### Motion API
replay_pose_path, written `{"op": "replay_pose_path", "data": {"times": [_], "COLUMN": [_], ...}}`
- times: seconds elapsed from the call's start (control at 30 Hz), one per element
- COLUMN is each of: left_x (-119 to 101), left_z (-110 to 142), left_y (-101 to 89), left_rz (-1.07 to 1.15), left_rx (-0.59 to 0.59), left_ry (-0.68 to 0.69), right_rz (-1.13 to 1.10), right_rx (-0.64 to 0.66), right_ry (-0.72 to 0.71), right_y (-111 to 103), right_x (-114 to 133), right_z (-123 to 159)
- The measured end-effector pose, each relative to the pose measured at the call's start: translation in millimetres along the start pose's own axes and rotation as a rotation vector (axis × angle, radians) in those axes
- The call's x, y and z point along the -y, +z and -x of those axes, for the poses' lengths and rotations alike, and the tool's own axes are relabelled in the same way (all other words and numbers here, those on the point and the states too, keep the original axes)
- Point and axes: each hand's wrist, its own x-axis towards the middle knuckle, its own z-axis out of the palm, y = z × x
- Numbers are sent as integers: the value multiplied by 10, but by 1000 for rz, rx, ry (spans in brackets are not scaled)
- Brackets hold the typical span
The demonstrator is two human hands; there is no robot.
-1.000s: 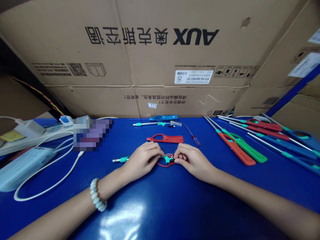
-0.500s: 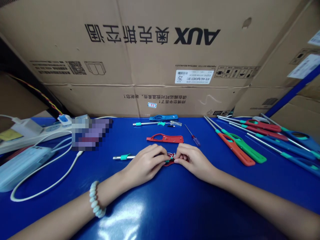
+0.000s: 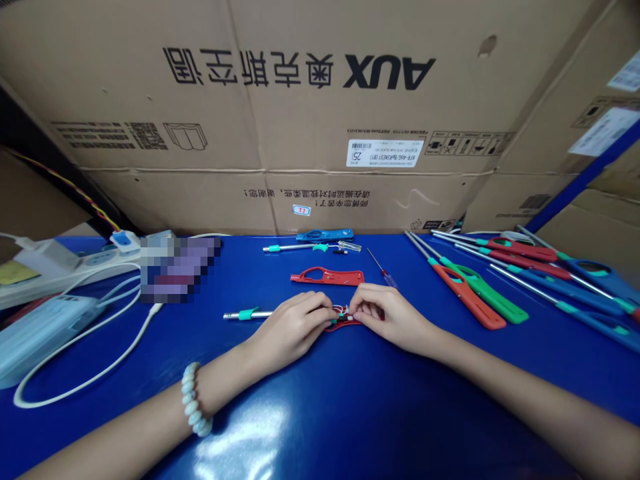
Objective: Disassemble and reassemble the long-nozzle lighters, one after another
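A gas lighter with its red handle shell [image 3: 344, 327] opened lies before me, its inner parts exposed. Its metal tube [image 3: 230, 315] with a teal piece points left, out from under my left hand [image 3: 304, 323]. The fingers of that hand are closed on the lighter near a teal part. My right hand [image 3: 385, 313] pinches at a small black part [image 3: 344, 319] with a whitish end, beside thin red and white wires [image 3: 341, 309]. Its fingertips partly hide what they grip. Just behind the hands lies a separate red handle half [image 3: 340, 276].
Farther back are a blue handle half [image 3: 325, 235], a tube assembly [image 3: 295, 247] and a screwdriver [image 3: 383, 270]. Several long lighters, including an orange one [image 3: 470, 297], lie at right. A power bank [image 3: 47, 333], cables and a power strip [image 3: 75, 267] occupy the left. A cardboard sheet [image 3: 300, 133] stands behind.
My right fingertips have shifted slightly right, uncovering more of the small black part and the red shell. My left hand keeps nearly the same hold. The whole view has drifted slightly.
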Motion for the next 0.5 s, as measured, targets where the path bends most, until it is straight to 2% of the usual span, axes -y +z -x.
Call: {"op": "replay_pose_path", "data": {"times": [0.5], "left_x": [-2], "left_z": [-2], "left_y": [-2], "left_rz": [11], "left_rx": [-7], "left_ry": [-13], "right_rz": [22], "right_rx": [30], "right_ry": [-72], "right_y": [10], "right_x": [7], "right_z": [29]}}
